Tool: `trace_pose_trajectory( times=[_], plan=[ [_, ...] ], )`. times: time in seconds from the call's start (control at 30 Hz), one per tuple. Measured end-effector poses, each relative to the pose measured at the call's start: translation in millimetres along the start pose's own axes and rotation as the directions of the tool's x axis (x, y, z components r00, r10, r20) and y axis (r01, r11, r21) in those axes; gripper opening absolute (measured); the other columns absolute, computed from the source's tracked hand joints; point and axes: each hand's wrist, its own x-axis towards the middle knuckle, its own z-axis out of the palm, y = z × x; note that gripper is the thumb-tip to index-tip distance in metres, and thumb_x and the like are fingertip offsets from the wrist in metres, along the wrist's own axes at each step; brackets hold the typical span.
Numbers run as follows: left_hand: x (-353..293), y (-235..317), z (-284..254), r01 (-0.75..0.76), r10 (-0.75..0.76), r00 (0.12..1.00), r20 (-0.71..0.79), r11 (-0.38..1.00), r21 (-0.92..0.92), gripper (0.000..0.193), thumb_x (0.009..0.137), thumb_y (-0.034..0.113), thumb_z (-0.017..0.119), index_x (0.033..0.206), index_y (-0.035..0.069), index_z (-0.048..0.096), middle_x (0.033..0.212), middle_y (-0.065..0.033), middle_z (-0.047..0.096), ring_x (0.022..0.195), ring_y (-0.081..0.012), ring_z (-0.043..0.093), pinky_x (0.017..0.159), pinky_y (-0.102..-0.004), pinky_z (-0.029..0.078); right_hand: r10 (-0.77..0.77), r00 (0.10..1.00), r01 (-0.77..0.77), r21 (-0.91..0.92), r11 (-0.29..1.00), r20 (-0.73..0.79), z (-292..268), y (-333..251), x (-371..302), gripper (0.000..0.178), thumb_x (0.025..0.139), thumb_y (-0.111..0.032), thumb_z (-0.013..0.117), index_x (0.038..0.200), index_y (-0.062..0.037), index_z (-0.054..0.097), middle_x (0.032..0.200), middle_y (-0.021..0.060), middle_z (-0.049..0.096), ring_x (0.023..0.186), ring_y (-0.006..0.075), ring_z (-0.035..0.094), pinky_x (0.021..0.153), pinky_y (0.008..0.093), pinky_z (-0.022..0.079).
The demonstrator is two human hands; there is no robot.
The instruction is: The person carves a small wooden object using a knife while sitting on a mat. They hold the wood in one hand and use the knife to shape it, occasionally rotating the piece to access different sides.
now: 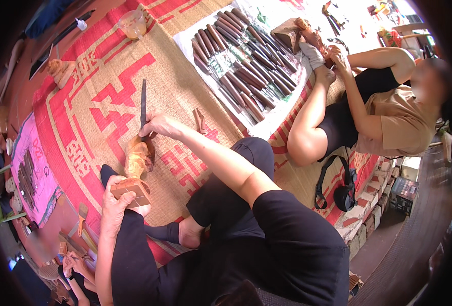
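Note:
My left hand (112,206) is closed round the square base of a carved wooden figure (136,159), thumb on the base's underside. The figure lies tilted away from me beside my dark-clothed leg, its far end up by the other hand. At that far end my right hand (157,126) grips a long, dark, flat file (144,97), whose blade points away from me. Whether the file touches the wood is hidden by my fingers. A small brown scrap (199,121) lies on the mat right of my right hand.
Many wooden-handled chisels (251,71) cover a white cloth (187,38) on the red-and-tan woven mat (108,66). At right a seated person (389,112) handles another carving (312,36). A cup (132,24), a small figure (60,71), a brush (82,218) and a black strapped bag (345,196) lie around.

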Motion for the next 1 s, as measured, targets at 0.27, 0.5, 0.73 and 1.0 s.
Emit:
trace_pose_trajectory(
  times=[0.27, 0.5, 0.73, 1.0],
  plan=[
    [-1, -4, -2, -0.015, 0.013, 0.999, 0.031, 0.999, 0.052, 0.042, 0.08, 0.021, 0.075, 0.112, 0.008, 0.05, 0.102, -0.0017, 0.058, 0.096, -0.0111, 0.055, 0.087, -0.0252, 0.043, 0.019, 0.988, -0.013, 0.041, 0.999, -0.151, -14, -8, -3, 0.01, 0.07, -0.006, 0.069, 0.075, 0.0016, 0.065, 0.069, 0.0101, 0.067, 0.06, 0.0156, 0.065, 0.056, 0.0262, 0.053],
    [0, 0, 5, -0.028, 0.028, 1.0, -0.002, 1.0, -0.006, 0.041, 0.079, 0.022, 0.078, 0.109, 0.007, 0.053, 0.099, -0.0016, 0.061, 0.095, -0.011, 0.057, 0.086, -0.0263, 0.044, 0.031, 0.999, -0.032, -0.023, 0.999, -0.035, -4, 1, -3, 0.014, 0.073, -0.009, 0.071, 0.08, 0.0017, 0.066, 0.075, 0.0094, 0.068, 0.069, 0.0173, 0.067, 0.062, 0.0289, 0.054],
    [-2, 3, 4, -0.022, 0.022, 1.0, -0.011, 1.0, -0.009, 0.042, 0.079, 0.02, 0.077, 0.109, 0.007, 0.052, 0.098, -0.0022, 0.061, 0.093, -0.011, 0.057, 0.085, -0.026, 0.045, 0.031, 0.999, -0.031, 0.017, 0.999, -0.04, -11, -14, -7, 0.014, 0.073, -0.009, 0.073, 0.079, 0.0013, 0.066, 0.074, 0.0084, 0.068, 0.068, 0.0165, 0.065, 0.062, 0.0276, 0.053],
    [0, 4, 4, -0.003, 0.003, 1.0, 0.006, 0.999, 0.033, 0.045, 0.077, 0.024, 0.078, 0.11, 0.009, 0.051, 0.099, -0.0016, 0.059, 0.094, -0.0115, 0.056, 0.085, -0.0256, 0.045, 0.062, 0.99, -0.065, -0.021, 0.998, -0.127, -11, -14, -6, 0.013, 0.068, -0.007, 0.073, 0.075, 0.0011, 0.065, 0.07, 0.0105, 0.066, 0.065, 0.0167, 0.066, 0.057, 0.0293, 0.054]
  ],
)
